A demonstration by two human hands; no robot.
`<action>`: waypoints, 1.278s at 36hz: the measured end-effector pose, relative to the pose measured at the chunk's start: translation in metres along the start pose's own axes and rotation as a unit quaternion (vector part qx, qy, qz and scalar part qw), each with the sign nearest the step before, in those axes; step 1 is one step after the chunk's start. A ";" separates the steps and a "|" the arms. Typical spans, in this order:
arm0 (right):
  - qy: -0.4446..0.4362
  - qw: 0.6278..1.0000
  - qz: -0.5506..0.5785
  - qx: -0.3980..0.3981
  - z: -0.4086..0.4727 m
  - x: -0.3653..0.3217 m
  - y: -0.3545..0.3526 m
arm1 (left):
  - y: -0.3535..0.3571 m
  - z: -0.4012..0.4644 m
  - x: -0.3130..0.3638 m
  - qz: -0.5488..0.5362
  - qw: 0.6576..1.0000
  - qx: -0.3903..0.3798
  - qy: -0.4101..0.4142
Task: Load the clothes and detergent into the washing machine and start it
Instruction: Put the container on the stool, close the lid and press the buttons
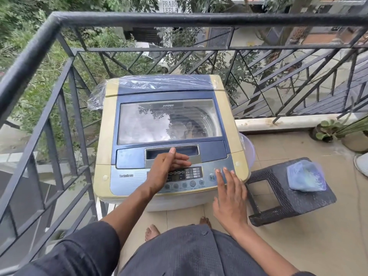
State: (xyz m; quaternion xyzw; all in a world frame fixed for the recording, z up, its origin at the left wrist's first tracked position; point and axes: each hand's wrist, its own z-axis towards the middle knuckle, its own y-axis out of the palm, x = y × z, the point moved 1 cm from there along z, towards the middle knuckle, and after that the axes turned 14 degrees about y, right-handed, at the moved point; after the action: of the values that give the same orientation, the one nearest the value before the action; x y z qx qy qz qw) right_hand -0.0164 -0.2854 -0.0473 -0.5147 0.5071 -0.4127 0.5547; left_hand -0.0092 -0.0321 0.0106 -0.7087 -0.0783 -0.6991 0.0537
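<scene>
A cream and blue top-loading washing machine (105, 126) stands on the balcony with its glass lid (143, 120) closed. Dark clothes show dimly through the glass. My left hand (169, 166) hovers flat over the lid handle recess (179, 151) and the lit control panel (185, 174), fingers apart, holding nothing. My right hand (229, 196) is spread open over the panel's right end, its fingertips by the start button (212, 177). A clear bag of blue detergent powder (305, 178) lies on a dark plastic stool (278, 204) to the machine's right.
A black metal railing (179, 18) wraps the balcony behind and left of the machine. Potted plants (326, 130) stand at the far right on the tiled floor. A translucent tub (249, 148) peeks out behind the machine's right side. My bare feet are below the machine.
</scene>
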 end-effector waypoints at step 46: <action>-0.010 1.000 -0.015 -0.023 0.003 0.001 -0.002 | -0.001 -0.001 -0.004 -0.027 1.000 -0.004 -0.015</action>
State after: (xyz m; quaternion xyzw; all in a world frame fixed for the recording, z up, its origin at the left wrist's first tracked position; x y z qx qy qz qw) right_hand -0.0128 -0.2863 -0.0454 -0.5386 0.5034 -0.4043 0.5413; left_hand -0.0107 -0.0316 0.0061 -0.7172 -0.0955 -0.6896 0.0305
